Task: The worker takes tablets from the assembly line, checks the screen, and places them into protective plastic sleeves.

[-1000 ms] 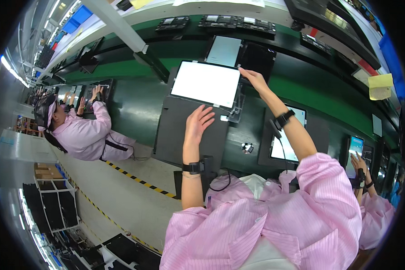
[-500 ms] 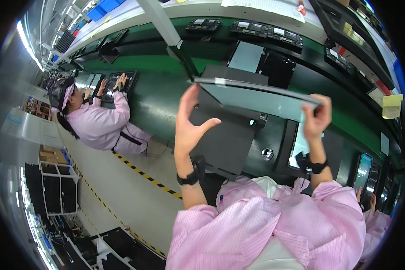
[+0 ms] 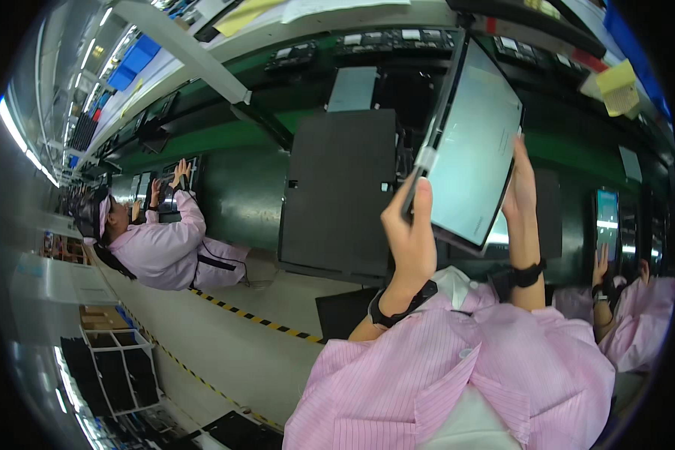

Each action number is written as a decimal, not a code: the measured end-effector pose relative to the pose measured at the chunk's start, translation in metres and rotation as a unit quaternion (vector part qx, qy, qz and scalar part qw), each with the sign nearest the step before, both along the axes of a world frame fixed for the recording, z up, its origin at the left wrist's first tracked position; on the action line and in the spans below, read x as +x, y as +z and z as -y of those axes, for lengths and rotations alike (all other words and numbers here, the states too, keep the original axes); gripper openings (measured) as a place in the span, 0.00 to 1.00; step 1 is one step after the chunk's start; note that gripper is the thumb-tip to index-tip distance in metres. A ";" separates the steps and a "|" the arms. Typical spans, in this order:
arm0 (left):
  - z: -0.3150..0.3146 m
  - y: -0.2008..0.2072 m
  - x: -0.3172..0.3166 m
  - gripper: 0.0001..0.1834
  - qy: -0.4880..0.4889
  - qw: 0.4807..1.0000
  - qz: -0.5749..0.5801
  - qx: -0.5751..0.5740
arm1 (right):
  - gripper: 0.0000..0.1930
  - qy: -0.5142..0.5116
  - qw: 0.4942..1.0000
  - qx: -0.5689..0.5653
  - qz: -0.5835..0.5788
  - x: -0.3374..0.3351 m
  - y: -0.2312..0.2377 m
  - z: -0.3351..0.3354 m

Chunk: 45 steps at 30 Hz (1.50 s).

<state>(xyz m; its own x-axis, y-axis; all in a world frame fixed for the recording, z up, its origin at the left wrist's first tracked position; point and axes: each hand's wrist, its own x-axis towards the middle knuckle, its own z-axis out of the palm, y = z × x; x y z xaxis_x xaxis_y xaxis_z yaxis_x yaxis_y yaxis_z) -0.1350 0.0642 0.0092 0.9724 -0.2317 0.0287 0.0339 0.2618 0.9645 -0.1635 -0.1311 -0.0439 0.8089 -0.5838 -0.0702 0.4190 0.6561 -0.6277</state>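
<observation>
Held up in front of me is a tablet (image 3: 476, 142) with a pale grey-green face and a dark edge. It stands tilted, its face turned toward me. My left hand (image 3: 412, 236) is closed on its lower left edge, the thumb lying along the frame near a light strip of tape. At the opposite long edge is my right hand (image 3: 520, 184), its fingers along the side and partly hidden behind the tablet. Black bands circle both wrists. Left of the tablet, a large black board (image 3: 341, 187) lies on the green bench.
Another pale panel (image 3: 352, 88) lies behind the board. Dark device assemblies (image 3: 394, 41) line the back shelf, under a slanting metal post (image 3: 195, 56). A co-worker (image 3: 154, 232) handles devices at left. At right, another person's hand (image 3: 601, 262) is by a lit screen (image 3: 607, 217).
The tablet has turned from nearly edge-on and level to tilted upright, face showing. My left hand moved from its open-thumbed hold to a grip on the lower edge. The view has shifted.
</observation>
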 end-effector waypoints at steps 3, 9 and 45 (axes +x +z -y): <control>-0.003 0.005 -0.008 0.26 -0.234 0.957 -0.087 -0.148 | 0.16 0.015 0.999 0.019 -0.039 -0.009 -0.002 0.022; -0.003 0.003 -0.001 0.27 -0.352 0.917 -0.115 -0.151 | 0.13 0.093 0.993 0.066 -0.035 -0.013 0.008 0.042; -0.013 -0.004 -0.021 0.39 -0.279 0.945 0.115 -0.123 | 0.06 0.026 0.987 0.136 -0.080 -0.023 0.035 0.027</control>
<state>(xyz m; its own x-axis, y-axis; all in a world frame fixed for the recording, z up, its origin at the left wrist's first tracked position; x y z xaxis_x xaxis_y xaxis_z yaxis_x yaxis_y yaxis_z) -0.1563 0.0775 0.0055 0.6627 -0.6652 0.3440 0.0301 0.4826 0.8753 -0.1863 -0.1576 -0.0090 0.8034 -0.4839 -0.3470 0.2903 0.8271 -0.4813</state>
